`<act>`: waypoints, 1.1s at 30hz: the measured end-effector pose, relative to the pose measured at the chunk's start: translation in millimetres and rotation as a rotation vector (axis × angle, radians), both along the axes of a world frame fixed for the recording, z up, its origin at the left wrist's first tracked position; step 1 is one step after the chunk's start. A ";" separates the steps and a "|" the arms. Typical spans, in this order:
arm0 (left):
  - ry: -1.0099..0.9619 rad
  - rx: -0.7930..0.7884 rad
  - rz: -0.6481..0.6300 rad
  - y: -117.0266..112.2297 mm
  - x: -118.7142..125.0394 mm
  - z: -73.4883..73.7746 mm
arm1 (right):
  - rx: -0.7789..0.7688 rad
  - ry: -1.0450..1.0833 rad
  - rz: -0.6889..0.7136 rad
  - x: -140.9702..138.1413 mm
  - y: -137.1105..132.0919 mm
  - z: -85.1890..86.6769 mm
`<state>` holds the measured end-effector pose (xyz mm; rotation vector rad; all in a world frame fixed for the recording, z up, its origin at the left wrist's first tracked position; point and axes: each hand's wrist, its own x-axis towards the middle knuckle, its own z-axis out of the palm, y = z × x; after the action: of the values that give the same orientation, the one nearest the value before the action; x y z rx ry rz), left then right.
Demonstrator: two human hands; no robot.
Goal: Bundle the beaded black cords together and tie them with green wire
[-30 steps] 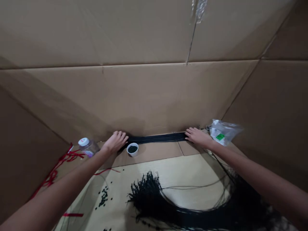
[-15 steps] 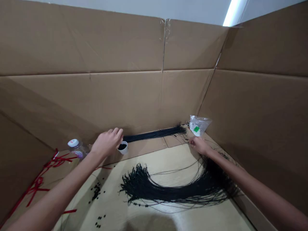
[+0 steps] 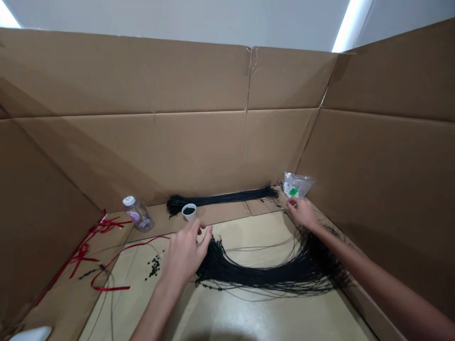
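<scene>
Bright light from a ceiling tube (image 3: 350,24) (some glare), soft shadows, bowed edges, perhaps slight blur.

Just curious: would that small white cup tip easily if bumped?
Probably: the white cup looks light and narrows toward its base, so a nudge could topple it. The dark beads inside would likely spill and roll, like the loose ones nearby.

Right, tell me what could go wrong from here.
The left hand is close to the small white cup of dark beads, so a careless sweep could tip it. Strands of the black cord bundle spread loose near the right hand and might tangle. The loose beads could scatter further.
</scene>
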<state>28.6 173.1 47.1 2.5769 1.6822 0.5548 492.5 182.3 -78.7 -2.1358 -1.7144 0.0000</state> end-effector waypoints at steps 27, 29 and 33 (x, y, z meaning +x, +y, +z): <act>-0.179 -0.400 -0.226 -52.2 -2.0 -36.7 | -0.369 0.095 0.190 28.6 -2.9 7.4; -0.167 -0.424 -0.208 -55.0 -6.9 -39.7 | -0.389 0.046 0.186 27.3 -5.9 3.2; -0.138 -0.474 -0.163 -61.6 -11.7 -40.6 | -0.389 -0.025 0.157 24.2 -9.7 -2.8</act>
<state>17.0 111.5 6.5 2.2478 1.3459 0.2745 516.7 172.5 -81.5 -2.2604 -2.0280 0.3807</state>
